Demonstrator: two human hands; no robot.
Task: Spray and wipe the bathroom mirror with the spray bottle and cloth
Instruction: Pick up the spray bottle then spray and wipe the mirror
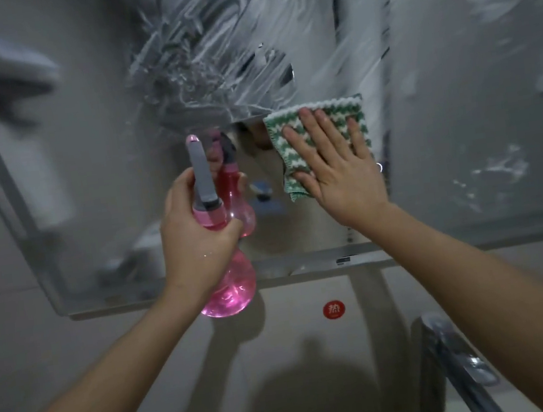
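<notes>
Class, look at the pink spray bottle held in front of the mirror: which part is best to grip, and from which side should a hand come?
Probably the narrow neck of the spray bottle, just under the pink collar and grey spray head. The round belly below looks too wide and smooth to hold firmly. Come from the left, as the left hand does, fingers wrapped round the neck; this leaves the nozzle facing the mirror.

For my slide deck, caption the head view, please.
Right hand presses cloth on smeared mirror; left hand holds spray bottle.
</notes>
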